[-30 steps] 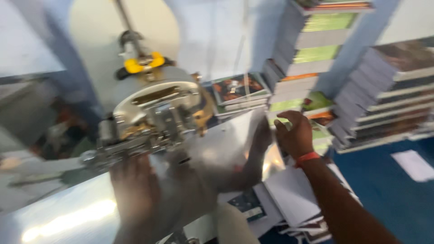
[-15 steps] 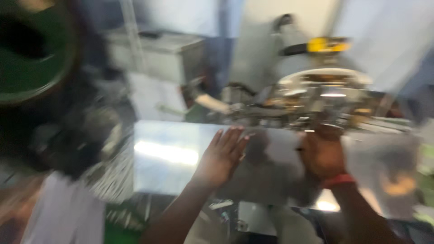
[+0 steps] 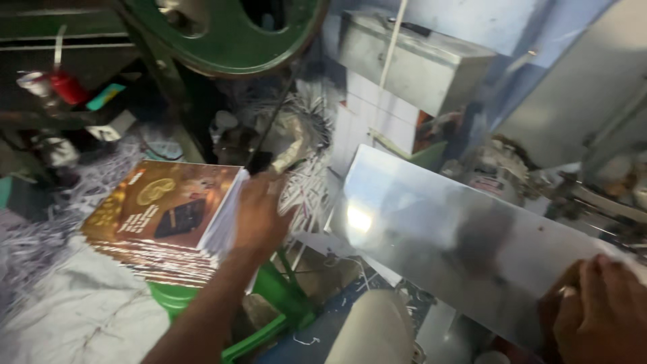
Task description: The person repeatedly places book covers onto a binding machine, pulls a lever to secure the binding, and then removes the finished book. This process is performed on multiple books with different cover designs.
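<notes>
Above you hangs a big green wheel (image 3: pixel 229 34), with a red can (image 3: pixel 64 86) on the dark shelf to its left. Shredded paper strips (image 3: pixel 306 135) pile up behind. A grey metal box (image 3: pixel 418 64) sits against the blue wall, and a green stool (image 3: pixel 269 307) stands on the floor below.

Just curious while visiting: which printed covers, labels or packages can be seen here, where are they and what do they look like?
Stack of booklets: left, on a green stool, brown-orange glossy cover with gold emblem; left hand on its edge.
Small teal label: upper left, flat.
Red cylinder: beside it.
</notes>
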